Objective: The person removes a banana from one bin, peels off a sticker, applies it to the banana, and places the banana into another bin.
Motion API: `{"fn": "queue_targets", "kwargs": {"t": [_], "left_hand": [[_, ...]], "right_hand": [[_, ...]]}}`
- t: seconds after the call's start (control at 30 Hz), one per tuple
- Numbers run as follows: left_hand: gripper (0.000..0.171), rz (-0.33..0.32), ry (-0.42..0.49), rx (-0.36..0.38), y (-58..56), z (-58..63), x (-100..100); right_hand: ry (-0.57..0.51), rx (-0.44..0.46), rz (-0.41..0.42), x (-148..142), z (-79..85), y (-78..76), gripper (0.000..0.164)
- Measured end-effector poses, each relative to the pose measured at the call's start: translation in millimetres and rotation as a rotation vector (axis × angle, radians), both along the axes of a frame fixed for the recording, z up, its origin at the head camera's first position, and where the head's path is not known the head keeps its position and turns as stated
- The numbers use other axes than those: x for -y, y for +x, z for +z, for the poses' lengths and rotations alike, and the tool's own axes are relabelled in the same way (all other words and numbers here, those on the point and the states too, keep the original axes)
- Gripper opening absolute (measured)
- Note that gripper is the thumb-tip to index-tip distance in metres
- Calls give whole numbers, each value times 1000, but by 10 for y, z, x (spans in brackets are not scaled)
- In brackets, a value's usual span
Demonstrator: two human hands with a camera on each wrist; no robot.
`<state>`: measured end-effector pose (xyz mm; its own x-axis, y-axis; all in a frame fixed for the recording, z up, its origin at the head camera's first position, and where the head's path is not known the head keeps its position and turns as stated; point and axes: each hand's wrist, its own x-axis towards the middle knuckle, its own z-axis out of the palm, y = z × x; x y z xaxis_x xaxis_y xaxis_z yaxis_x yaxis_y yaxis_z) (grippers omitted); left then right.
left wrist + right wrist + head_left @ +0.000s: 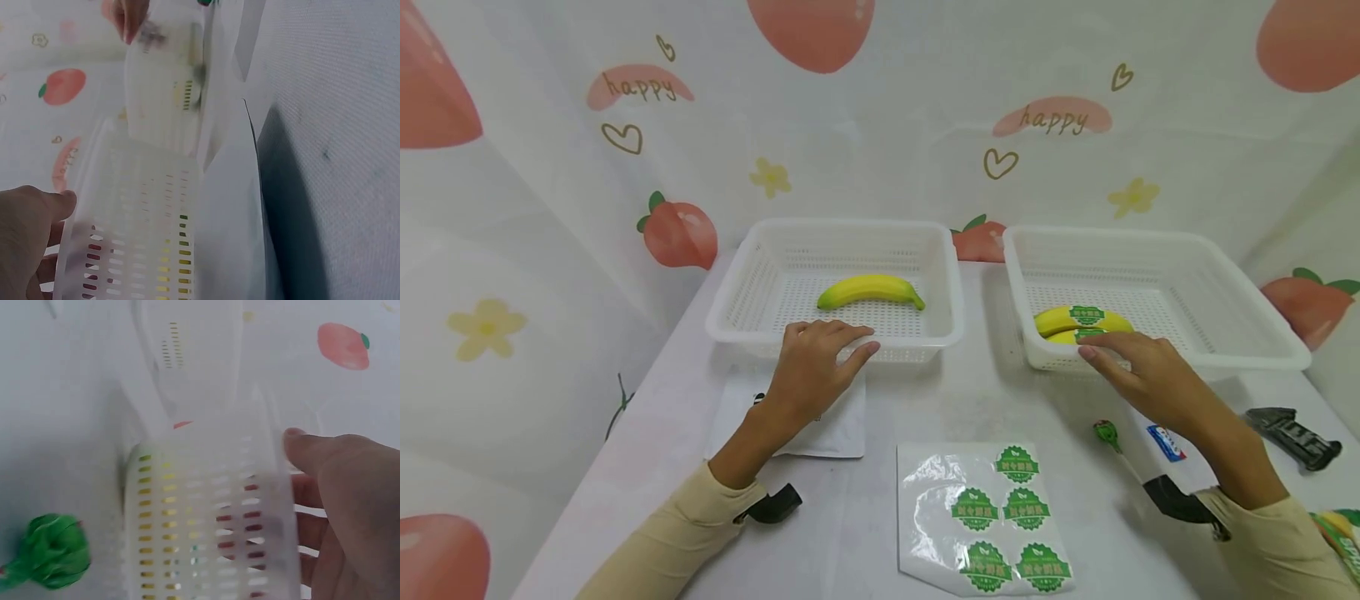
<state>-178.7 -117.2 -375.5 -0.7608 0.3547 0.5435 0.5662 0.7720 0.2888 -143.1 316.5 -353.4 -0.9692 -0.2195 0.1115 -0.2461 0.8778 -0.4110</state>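
Note:
My left hand (816, 367) reaches over the front rim of the left white plastic basket (953, 304), fingers loosely bent and nothing in them. Inside that basket a yellow banana (872, 290) with green ends lies just beyond the fingertips. In the left wrist view the thumb is right at the basket's rim. Over the front rim of the right white basket (1120, 237) extends my right hand (1165, 383). Its fingertips overlap two bananas (1048, 320) bearing green round stickers. The right wrist view shows the fingers behind the slotted wall, partly hidden.
A sheet of green round stickers (925, 517) lies front centre. Under the left arm is a white packet (842, 442). Around the right arm lie a green-wrapped lollipop (1106, 432), a small blue wrapped piece (1167, 443), a dark wrapper (1292, 435) and a colourful pack (1341, 537).

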Motion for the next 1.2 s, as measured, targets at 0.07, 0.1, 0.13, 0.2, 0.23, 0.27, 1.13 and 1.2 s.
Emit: {"fn": "queue_targets", "kwargs": {"t": [0.07,0.1,0.13,0.2,0.23,0.27,1.13,1.2], "left_hand": [[30,2,-8,-2,4,-2,-2],[30,3,-12,-4,5,-3,-2],[31,4,-16,-5,8,-4,-1],[31,7,-23,-5,9,-10,1],[31,9,-24,-4,11,-13,5],[31,11,-24,-3,10,-16,10],[32,20,-33,-4,7,-19,-8],[32,21,-34,7,11,-20,-4]], "right_hand": [[-20,17,11,29,62,-7,52],[-32,16,18,53,93,-12,52],[-45,2,31,84,122,-20,50],[-73,-39,62,166,184,-49,45],[-85,-60,84,217,211,-72,42],[-98,-87,104,271,238,-99,39],[-190,228,270,1902,547,-1264,52],[-181,298,260,1988,529,-1346,57]]}}
